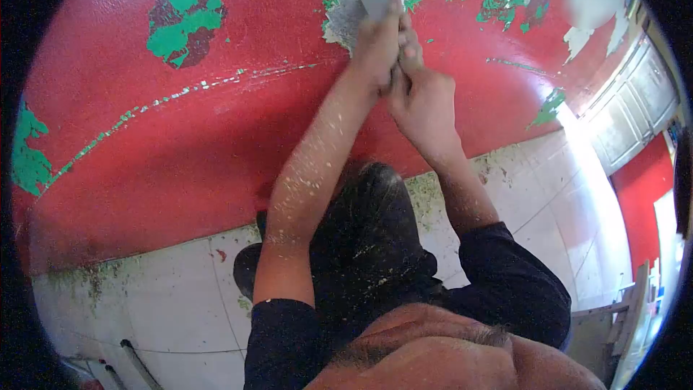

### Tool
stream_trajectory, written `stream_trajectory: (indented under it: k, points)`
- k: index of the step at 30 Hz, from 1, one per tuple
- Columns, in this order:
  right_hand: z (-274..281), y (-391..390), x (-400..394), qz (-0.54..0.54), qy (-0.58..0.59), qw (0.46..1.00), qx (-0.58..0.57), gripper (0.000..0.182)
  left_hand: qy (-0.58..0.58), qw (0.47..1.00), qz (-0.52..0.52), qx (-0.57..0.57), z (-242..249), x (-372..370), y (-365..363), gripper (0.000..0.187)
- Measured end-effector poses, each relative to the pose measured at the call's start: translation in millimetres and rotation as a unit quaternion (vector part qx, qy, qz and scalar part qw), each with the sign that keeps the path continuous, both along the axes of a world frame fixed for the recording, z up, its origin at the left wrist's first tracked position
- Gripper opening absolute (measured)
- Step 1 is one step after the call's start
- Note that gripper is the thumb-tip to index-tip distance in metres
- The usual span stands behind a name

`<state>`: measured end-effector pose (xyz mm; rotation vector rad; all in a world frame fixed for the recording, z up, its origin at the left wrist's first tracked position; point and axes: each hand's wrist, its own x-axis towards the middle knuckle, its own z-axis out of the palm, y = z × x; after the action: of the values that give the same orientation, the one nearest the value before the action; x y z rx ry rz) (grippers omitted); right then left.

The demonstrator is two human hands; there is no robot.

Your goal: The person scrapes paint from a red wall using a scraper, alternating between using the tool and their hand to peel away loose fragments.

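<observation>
A scraper [374,1] with a flat grey blade rests against the red wall [274,123], at the edge of a bare grey patch [346,18]. My left hand [377,49] is closed around it just below the blade. Lower and to the right, my right hand [424,97] is closed too, its fingers up against the left hand on the scraper. Both hands cover the handle. Ragged green and whitish paint edges surround the patch. Pale flecks dot my left forearm.
More green patches [188,14] show on the wall at left. Paint crumbs [94,282] lie along the wall's foot on the white tiled floor [180,310]. My bent knee is close to the wall. A white panelled door [635,94] stands at right, with a ladder-like frame [628,318] below.
</observation>
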<state>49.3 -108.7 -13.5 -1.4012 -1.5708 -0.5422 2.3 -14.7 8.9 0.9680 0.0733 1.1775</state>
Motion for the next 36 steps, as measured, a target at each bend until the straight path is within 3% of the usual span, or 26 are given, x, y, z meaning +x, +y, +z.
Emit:
stream_trajectory:
  k: [6,11,14,17,18,21,22,24,26,30,33,34,36]
  points:
    - [7.3,3.4,-0.9,-0.021,-0.011,1.000,0.015,0.013,0.032,0.999,-0.016,-0.017,9.8,-4.8,7.8,0.037]
    - [-9.1,0.8,1.5,0.027,0.033,0.999,-0.003,0.015,0.094,0.995,0.041,0.000,-9.9,2.4,16.8,0.039]
    - [21.4,5.9,-3.2,-0.004,-0.036,0.999,0.004,0.013,0.029,0.998,-0.048,0.011,20.1,-13.9,18.0,0.038]
    - [-2.8,-7.8,-0.7,0.018,0.002,1.000,-0.008,0.012,0.006,0.989,-0.146,0.002,-13.1,-16.3,22.3,0.032]
    - [-13.4,3.1,3.1,0.047,0.004,0.998,0.038,0.011,0.004,0.983,-0.185,-0.005,-26.7,-19.0,25.0,0.028]
    - [8.8,26.3,-9.9,0.015,-0.043,0.998,0.042,0.011,-0.017,0.996,0.032,0.084,7.5,-29.4,24.9,0.036]
    - [17.7,33.4,-14.1,0.021,-0.064,0.995,0.068,0.011,-0.021,0.994,0.044,0.102,18.7,-35.7,25.8,0.035]
    - [4.5,8.9,-12.8,0.018,-0.028,0.999,0.032,0.012,-0.025,0.987,0.153,0.052,-12.0,-6.7,30.9,0.037]
    - [-2.4,9.1,-11.6,0.013,-0.009,1.000,0.018,0.013,0.088,0.995,-0.012,-0.035,-21.7,-14.8,15.4,0.040]
    - [12.8,24.6,-9.7,-0.009,-0.023,0.999,0.032,0.014,0.054,0.997,0.033,0.035,27.5,-30.2,13.1,0.041]
    - [6.0,-2.3,-4.9,-0.027,0.004,1.000,-0.013,0.015,0.016,0.996,-0.093,0.006,-1.0,-4.5,29.9,0.043]
    - [1.1,-8.9,-4.2,-0.031,0.025,0.999,-0.035,0.015,0.050,0.996,-0.068,-0.036,-0.1,-8.1,-1.3,0.040]
    - [-3.8,-0.4,-1.2,-0.041,0.011,0.999,-0.018,0.016,0.060,0.997,-0.048,0.006,-1.4,-7.8,7.2,0.040]
